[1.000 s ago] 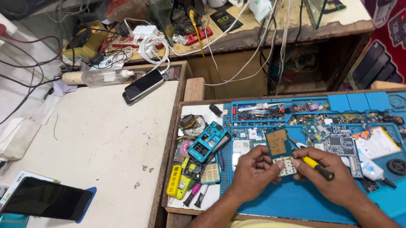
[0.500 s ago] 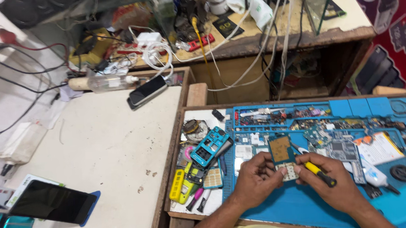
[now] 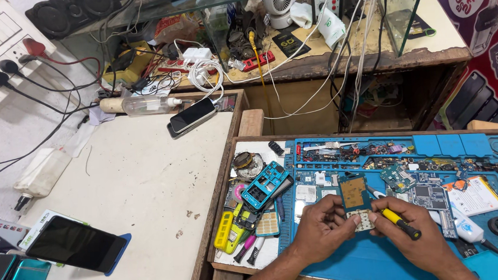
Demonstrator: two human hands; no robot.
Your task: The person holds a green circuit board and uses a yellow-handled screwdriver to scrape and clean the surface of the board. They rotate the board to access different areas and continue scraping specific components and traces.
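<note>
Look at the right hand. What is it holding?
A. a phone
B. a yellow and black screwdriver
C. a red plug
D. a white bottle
B: the right hand grips a yellow and black screwdriver, its tip at the small circuit board that the left hand steadies over the blue mat.

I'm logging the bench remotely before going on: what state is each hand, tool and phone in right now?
left hand: gripping the small circuit board over the blue mat
right hand: gripping the yellow-handled screwdriver, tip near the board
black phone: flat on the white table, screen dark
phone on the blue stand: propped up, screen dark
clear bottle: lying on its side
plugs: seated in the wall sockets
</note>
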